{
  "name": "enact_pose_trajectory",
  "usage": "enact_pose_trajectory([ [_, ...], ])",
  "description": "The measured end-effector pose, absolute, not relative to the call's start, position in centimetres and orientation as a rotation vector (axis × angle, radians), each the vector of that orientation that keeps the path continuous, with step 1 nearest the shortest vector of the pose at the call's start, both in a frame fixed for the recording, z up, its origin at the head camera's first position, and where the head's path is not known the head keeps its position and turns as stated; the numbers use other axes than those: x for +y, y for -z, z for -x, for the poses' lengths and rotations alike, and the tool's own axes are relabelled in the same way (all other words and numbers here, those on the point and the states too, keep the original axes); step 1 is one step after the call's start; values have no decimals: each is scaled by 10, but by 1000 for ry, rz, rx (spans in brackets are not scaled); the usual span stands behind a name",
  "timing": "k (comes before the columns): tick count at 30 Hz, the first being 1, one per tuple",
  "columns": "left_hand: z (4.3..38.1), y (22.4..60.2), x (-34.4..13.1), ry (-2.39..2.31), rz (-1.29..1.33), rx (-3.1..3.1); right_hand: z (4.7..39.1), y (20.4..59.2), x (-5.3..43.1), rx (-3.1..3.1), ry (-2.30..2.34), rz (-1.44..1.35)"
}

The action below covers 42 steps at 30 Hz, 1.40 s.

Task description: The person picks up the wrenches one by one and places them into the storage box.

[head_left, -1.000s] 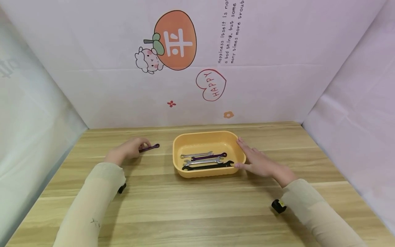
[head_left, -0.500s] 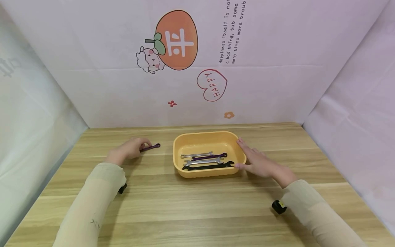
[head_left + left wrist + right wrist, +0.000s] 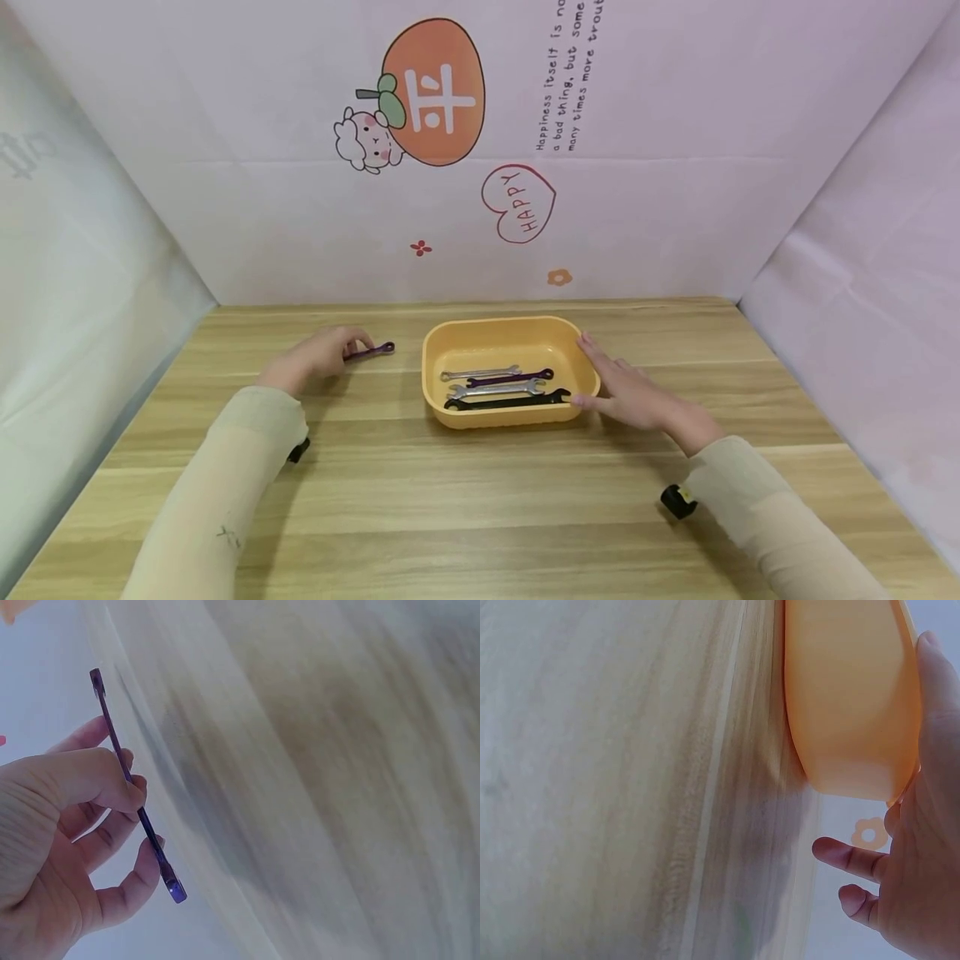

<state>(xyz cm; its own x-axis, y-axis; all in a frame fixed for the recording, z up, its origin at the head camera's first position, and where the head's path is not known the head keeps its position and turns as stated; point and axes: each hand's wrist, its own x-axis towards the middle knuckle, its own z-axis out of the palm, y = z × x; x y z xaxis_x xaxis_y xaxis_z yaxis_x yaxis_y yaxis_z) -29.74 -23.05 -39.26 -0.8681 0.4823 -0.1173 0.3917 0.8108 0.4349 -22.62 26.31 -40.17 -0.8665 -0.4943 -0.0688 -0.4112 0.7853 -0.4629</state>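
Note:
My left hand (image 3: 321,352) pinches a small purple wrench (image 3: 381,348) left of the yellow bin (image 3: 487,333). In the left wrist view the thumb presses on the wrench's shank (image 3: 151,832) with the fingers behind it, both ends sticking out; a shadow falls on the table beside it. My right hand (image 3: 630,396) rests on the bin's right end, thumb and fingers spread and mostly straight along the rim. Inside the bin lie a small silver wrench (image 3: 480,373), a purple wrench (image 3: 512,379), a larger silver wrench (image 3: 498,389) and a black wrench (image 3: 510,402).
The wood-grain table (image 3: 480,500) ends at a white printed backdrop (image 3: 660,225) behind the bin. White sheets hang on both sides. Small black devices (image 3: 678,502) sit at the cuffs of both sleeves.
The whole head view has shifted very slightly. Otherwise the left hand stays put with its purple wrench, and the right hand keeps its place on the bin.

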Motion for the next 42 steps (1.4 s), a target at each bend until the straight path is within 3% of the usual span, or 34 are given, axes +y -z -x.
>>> enact_pose_trajectory([
  [24,300,348,-215,-547,-677,2773,228,396,262,2789,627,701],
  [42,294,342,-199,-541,-684,2738,227,400,262,2779,648,709],
])
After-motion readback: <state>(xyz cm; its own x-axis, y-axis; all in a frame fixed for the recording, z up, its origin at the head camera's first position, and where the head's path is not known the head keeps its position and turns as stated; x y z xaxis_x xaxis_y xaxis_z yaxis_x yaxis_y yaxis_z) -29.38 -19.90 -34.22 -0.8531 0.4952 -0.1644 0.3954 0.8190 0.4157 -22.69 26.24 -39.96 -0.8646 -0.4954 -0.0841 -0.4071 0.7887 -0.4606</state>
